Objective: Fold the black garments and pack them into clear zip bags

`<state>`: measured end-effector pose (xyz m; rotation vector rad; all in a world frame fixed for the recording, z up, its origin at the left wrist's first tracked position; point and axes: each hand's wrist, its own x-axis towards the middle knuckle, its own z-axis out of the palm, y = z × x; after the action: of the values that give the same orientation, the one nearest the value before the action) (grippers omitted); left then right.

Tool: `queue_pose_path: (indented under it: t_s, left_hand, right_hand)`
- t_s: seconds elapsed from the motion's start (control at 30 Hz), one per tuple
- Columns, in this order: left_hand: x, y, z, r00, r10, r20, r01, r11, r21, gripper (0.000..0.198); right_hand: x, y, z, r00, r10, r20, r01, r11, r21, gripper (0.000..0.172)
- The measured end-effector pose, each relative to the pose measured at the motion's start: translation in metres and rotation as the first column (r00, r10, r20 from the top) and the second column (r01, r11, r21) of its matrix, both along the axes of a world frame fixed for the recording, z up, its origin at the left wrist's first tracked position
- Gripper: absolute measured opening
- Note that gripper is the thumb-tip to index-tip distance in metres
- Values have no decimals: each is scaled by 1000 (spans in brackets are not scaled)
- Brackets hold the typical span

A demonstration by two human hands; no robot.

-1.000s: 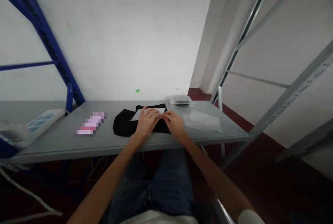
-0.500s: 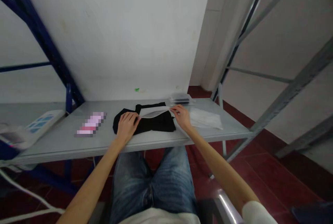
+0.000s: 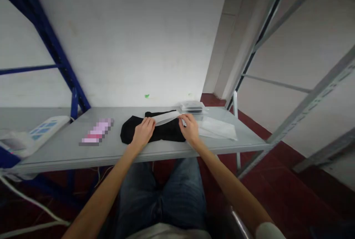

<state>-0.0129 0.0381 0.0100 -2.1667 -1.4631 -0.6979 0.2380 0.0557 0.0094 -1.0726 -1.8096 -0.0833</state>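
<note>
A black garment lies folded on the grey table in front of me. A white card rests across its top, lifted at an angle. My left hand presses on the garment's left half with curled fingers touching the card's left end. My right hand pinches the card's right end at the garment's right edge.
A clear plastic bag lies flat to the right of the garment. Several packed items are stacked behind it. A pink blurred object lies left, a white power strip further left. Blue rack posts stand left, grey ones right.
My hands parted from the garment's middle, the right drawing the white card out to the right. Since half a second ago, my left hand has moved right to the card's left end.
</note>
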Motion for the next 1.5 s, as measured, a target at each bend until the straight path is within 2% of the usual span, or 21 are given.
queue_pose_path:
  t_s: [0.1, 0.17, 0.37, 0.53, 0.7, 0.87, 0.97, 1.07, 1.13, 1.2, 1.27, 1.3, 1.4, 1.5]
  left_hand:
    - [4, -5, 2, 999, 26, -37, -26, 1000, -3, 29]
    - [6, -6, 2, 999, 35, -38, -36, 999, -19, 29]
    - [8, -7, -2, 995, 93, 39, -92, 996, -19, 24]
    - [15, -8, -6, 988, 115, 105, -120, 992, 45, 27]
    - [20, -9, -6, 978, 68, 198, -93, 989, 118, 20]
    - [23, -11, 2, 977, 86, 196, -106, 990, 95, 20]
    - [26, -13, 7, 979, 112, 168, -123, 991, 54, 26]
    - [28, -14, 10, 977, 153, 149, -157, 988, 15, 28]
    - [27, -12, 10, 973, 175, 153, -178, 984, 6, 32]
    - [26, -10, 10, 966, 200, 162, -201, 980, -6, 38]
    - [24, -8, 9, 964, 212, 159, -210, 977, -30, 41]
    - [23, -8, 9, 965, 213, 154, -209, 977, -42, 42]
    - [20, -8, 8, 963, 228, 142, -220, 973, -67, 45]
    - [17, -10, 7, 962, 242, 130, -232, 969, -85, 48]
  right_hand:
    - [-25, -6, 7, 963, 87, 255, -78, 996, -45, 29]
    - [-41, -5, 13, 936, 86, 341, -57, 994, -93, 31]
    - [-65, -3, 25, 890, -34, 454, 134, 972, -192, 31]
    - [-71, -4, 31, 836, -53, 546, 200, 956, -213, 33]
    - [-75, 0, 38, 793, -99, 601, 228, 963, -141, 46]
    - [-72, 7, 42, 778, -99, 621, 195, 977, -89, 62]
    - [-67, 13, 43, 807, -73, 585, 153, 984, -88, 56]
    - [-59, 17, 42, 857, -3, 515, 74, 990, -119, 38]
    - [-52, 16, 38, 901, -16, 434, 96, 982, -163, 30]
    - [-43, 14, 33, 930, -125, 346, 221, 942, -254, 32]
    - [-35, 11, 27, 915, -240, 324, 362, 843, -398, 36]
    - [-32, 11, 24, 902, -257, 346, 403, 787, -467, 41]
    - [-26, 15, 21, 884, -183, 430, 433, 668, -605, 60]
    - [-27, 26, 24, 891, -94, 444, 398, 631, -666, 61]
